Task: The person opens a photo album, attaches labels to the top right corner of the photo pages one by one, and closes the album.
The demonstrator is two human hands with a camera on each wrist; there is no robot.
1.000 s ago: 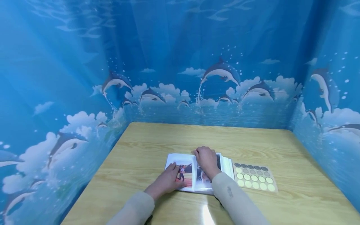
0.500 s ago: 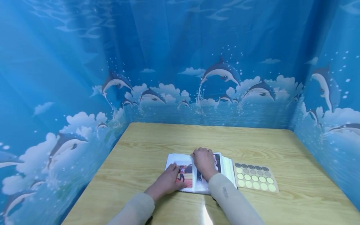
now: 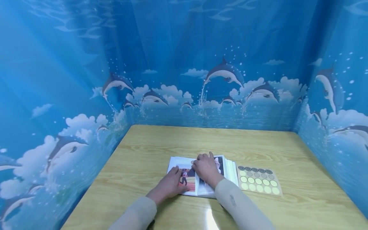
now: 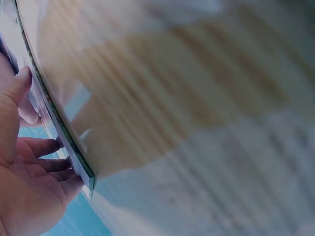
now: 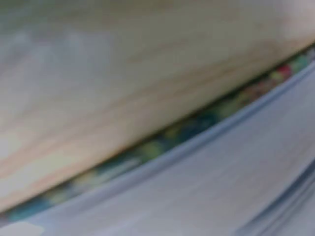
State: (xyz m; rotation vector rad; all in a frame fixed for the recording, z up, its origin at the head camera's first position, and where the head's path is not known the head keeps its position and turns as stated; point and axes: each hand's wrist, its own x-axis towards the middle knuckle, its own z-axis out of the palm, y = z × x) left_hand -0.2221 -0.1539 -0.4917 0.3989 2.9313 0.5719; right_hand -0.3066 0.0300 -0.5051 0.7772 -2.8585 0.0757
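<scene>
An open photo album (image 3: 202, 191) lies on the table, with a photo of a running person (image 3: 184, 179) on its left page. My left hand (image 3: 169, 183) rests on that page, fingers extended over the photo and thumb low near the front edge. In the left wrist view the fingers (image 4: 64, 164) lie across the page beside the cover's edge. My right hand (image 3: 206, 166) is over the inner part of the right page, fingers bent near the fold and one finger raised. A dark photo (image 3: 219, 164) shows beside it. I cannot tell whether the right fingertips pinch the page.
A sheet of round stickers (image 3: 258, 180), dark, grey and pale yellow in rows, lies right of the album. Stacked pages (image 5: 197, 182) and a patterned cover edge (image 5: 162, 142) fill part of the right wrist view. A dolphin-print curtain (image 3: 184, 80) borders the wooden table (image 3: 161, 140).
My right hand has shifted slightly left and toward me near the fold, one finger now raised, and more of the dark photo shows. My left hand has stayed on its page.
</scene>
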